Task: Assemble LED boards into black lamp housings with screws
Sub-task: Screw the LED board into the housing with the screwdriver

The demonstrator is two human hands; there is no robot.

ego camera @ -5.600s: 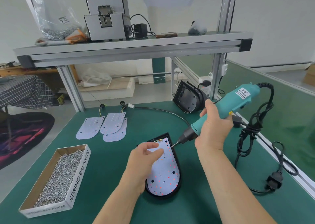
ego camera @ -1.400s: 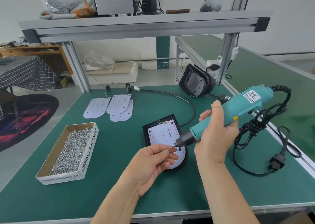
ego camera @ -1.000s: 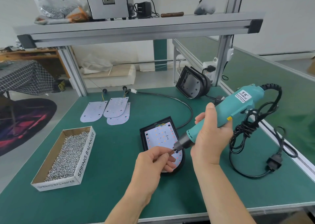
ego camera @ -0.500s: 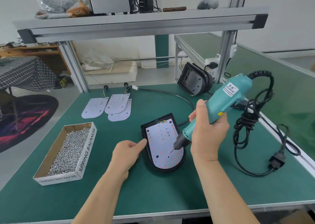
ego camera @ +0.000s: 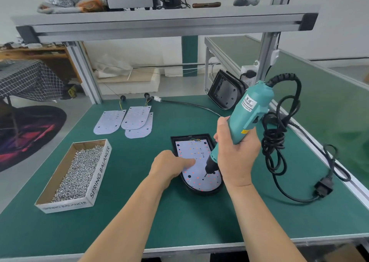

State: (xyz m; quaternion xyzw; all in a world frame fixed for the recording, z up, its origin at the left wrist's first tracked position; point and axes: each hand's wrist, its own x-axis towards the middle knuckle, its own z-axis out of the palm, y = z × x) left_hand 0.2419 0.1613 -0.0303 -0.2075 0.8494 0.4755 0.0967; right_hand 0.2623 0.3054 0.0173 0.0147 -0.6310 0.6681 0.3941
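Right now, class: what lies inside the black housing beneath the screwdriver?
A white LED board fills the black housing. The left hand and screwdriver cover parts of it; anything beneath the board is hidden.

Your white LED board point(ego camera: 196, 151) lies flat in the black housing point(ego camera: 189, 136), rounded end toward you. Three spare boards point(ego camera: 135, 118) lie behind, left; loose screws point(ego camera: 77, 174) fill the box point(ego camera: 100, 170) at your left.

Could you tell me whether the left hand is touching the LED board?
Touching: the head view shows the left hand with a finger resting on the LED board.
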